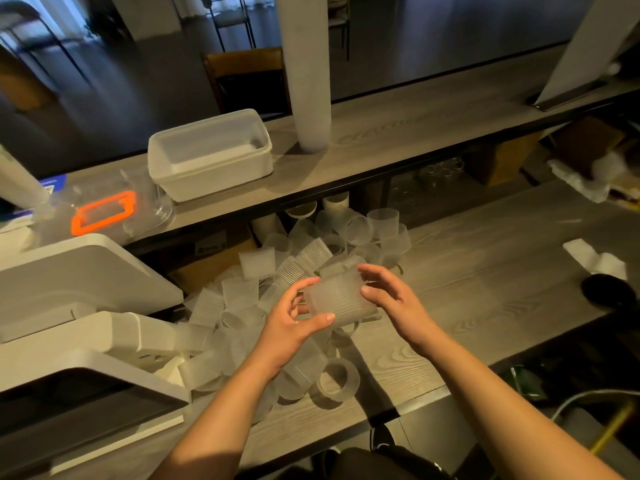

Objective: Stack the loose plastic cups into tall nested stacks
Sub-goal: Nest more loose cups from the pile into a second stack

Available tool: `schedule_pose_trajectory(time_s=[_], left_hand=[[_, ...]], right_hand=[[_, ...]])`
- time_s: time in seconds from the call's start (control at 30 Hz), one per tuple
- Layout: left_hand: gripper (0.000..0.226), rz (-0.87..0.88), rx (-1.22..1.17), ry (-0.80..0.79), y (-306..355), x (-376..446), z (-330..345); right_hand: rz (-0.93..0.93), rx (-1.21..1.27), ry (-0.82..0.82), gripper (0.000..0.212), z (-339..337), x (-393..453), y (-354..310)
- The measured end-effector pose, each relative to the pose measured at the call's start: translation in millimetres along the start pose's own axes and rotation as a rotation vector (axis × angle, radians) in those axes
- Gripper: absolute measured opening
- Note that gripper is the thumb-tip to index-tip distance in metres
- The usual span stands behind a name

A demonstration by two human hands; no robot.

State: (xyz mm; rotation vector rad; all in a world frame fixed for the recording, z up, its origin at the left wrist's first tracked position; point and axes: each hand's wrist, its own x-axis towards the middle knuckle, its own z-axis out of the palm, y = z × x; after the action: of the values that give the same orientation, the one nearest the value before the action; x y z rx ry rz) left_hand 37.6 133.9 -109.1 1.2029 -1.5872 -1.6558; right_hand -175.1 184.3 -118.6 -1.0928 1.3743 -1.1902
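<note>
cups [341,299]: frosted, ribbed | tub [211,157]: white | lid frame [104,213]: orange

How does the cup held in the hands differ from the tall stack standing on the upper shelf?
The held cup is short and lies tilted between the left hand and right hand; the tall stack stands upright on the upper shelf, untouched and running out of frame. The held cup shows clear ribbing; the stack looks smooth and whiter. Both are frosted, translucent plastic.

On my raised grey wood shelf [398,133] there's a white rectangular plastic tub [211,154], plus an orange-handled clear lid [104,213] to its left.
</note>
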Motion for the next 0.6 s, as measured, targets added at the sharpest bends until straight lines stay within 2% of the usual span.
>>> schedule_pose_trajectory(time_s=[0.3,0.43,0.5,0.6], left_hand=[[0.064,-0.028,-0.057,0.054,-1.5,0.2,2.9],[0.07,-0.08,-0.098,0.125,-0.3,5.0,4.4],[0.068,-0.088,-0.125,0.149,1.1,7.1,5.5],[0.06,-0.095,-0.144,0.175,2.0,8.9,8.6]], right_hand=[[0.108,0.028,-0.16,0.064,5.2,9.2,11.3],[0.211,0.13,0.026,0.057,-11.0,20.3,30.9],[0.246,0.062,0.128,0.047,-24.7,27.2,45.1],[0.307,-0.106,0.119,0.048,-47.5,37.8,74.0]])
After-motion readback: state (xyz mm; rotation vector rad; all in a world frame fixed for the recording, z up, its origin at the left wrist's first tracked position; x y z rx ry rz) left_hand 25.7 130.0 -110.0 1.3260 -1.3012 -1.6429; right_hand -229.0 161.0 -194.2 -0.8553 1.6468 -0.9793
